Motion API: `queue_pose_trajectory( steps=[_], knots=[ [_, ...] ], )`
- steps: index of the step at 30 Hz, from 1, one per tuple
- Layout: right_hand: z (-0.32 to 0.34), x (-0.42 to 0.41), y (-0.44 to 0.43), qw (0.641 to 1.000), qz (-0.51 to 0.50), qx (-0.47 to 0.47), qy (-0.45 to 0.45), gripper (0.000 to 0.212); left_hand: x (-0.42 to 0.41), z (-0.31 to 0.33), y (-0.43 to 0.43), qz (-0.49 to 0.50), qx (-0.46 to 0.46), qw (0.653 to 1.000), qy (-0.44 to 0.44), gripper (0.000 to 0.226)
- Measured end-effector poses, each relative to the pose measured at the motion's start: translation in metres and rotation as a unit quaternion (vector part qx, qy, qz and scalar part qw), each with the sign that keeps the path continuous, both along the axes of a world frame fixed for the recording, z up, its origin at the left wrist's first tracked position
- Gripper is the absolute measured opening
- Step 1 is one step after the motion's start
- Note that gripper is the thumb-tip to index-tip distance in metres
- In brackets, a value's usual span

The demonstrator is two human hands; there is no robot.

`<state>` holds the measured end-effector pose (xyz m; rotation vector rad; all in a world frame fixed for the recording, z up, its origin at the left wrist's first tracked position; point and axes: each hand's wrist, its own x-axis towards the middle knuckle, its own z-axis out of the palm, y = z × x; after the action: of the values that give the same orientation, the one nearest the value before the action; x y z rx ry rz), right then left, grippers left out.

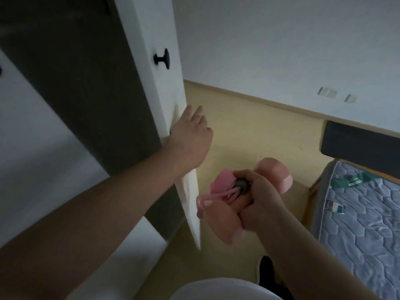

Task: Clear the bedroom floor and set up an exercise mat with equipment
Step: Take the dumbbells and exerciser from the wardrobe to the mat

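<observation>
Our right hand [262, 198] is clenched around the bar of a pale pink dumbbell [279, 172], held in the air above the tan floor [249, 126] beside the bed [363, 224]. It looks heavy, rigid and smooth-coated, best gripped mid-bar as now. Caught in the same fist, pink cords [218, 191] look light and floppy, likely to dangle. Our left hand [192, 137] rests flat, fingers straight, on the white wardrobe door [151, 83].

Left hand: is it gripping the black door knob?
No, the left hand rests flat against the edge of the white door, below the black knob.
</observation>
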<state>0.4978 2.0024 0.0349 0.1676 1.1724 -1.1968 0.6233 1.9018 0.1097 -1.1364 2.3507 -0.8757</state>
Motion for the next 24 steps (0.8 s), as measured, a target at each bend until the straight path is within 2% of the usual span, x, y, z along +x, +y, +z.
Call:
queue_pose_trajectory(
  steps=[2,6,9,12,17,22,24],
  knots=[
    [0.0,0.016,-0.007,1.0,0.03,-0.006,0.001,0.022,0.033,-0.005,-0.01,-0.001,-0.02,1.0,0.003,0.056],
    [0.005,0.046,-0.024,0.997,0.079,-0.023,-0.011,0.021,0.097,-0.019,-0.035,0.022,-0.095,0.993,-0.067,0.066],
    [0.005,0.065,-0.037,0.993,0.106,-0.048,-0.018,0.04,0.126,-0.026,-0.052,0.019,-0.115,0.99,-0.083,0.065],
    [0.008,0.08,-0.048,0.99,0.13,-0.049,-0.005,0.047,0.136,-0.029,-0.063,0.011,-0.138,0.986,-0.089,0.071],
    [0.007,0.091,-0.065,0.987,0.153,-0.05,0.008,0.033,0.154,-0.031,-0.077,-0.006,-0.162,0.982,-0.092,0.076],
    [0.005,0.095,-0.08,0.984,0.17,-0.051,-0.005,0.034,0.175,-0.028,-0.088,-0.029,-0.157,0.983,-0.088,0.073],
    [0.004,0.095,-0.087,0.984,0.174,-0.048,-0.004,0.042,0.18,-0.028,-0.092,-0.041,-0.161,0.982,-0.093,0.072]
  ],
)
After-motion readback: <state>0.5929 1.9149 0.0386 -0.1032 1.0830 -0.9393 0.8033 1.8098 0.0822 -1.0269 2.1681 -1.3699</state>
